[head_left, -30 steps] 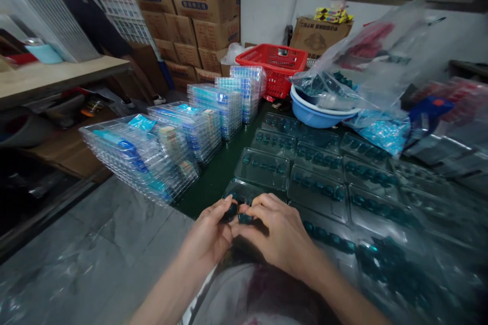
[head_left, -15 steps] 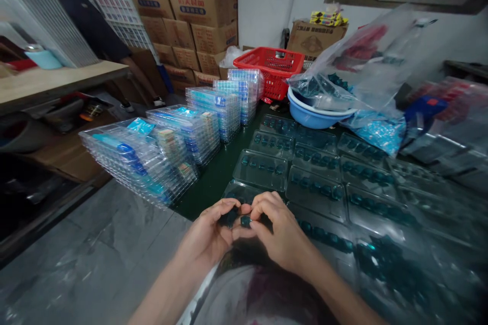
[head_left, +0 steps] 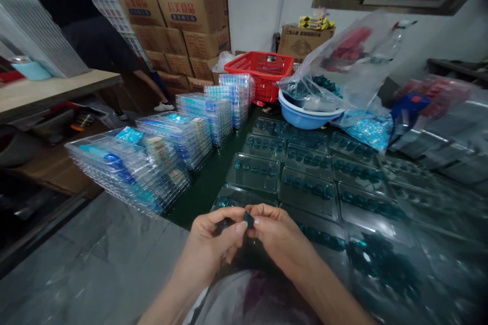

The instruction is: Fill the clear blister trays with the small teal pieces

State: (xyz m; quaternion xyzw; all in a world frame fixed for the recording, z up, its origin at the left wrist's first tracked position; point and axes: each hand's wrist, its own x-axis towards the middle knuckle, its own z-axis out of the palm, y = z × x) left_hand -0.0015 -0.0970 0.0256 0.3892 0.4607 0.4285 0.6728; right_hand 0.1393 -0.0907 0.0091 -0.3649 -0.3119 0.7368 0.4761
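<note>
My left hand [head_left: 211, 244] and my right hand [head_left: 278, 236] meet just above the near edge of the green table. Between their fingertips is a small dark teal piece [head_left: 248, 219], pinched by both. My left fingers also curl round another dark piece [head_left: 223, 224]. Right beyond my hands lies a clear plastic blister tray [head_left: 232, 197] with one teal piece in a pocket. Several more clear trays [head_left: 308, 189] filled with teal pieces lie in rows across the table to the right.
Stacks of packed clear trays [head_left: 129, 167] line the table's left edge toward a red basket [head_left: 263, 73]. A blue basin [head_left: 307, 114] under plastic bags [head_left: 343, 68] stands at the back. Cardboard boxes [head_left: 179, 10] fill the back wall. A person [head_left: 91, 40] stands at the far left.
My hands have drawn back toward me and lifted slightly off the nearest tray, still pinching the teal piece. The view has shifted left and down.
</note>
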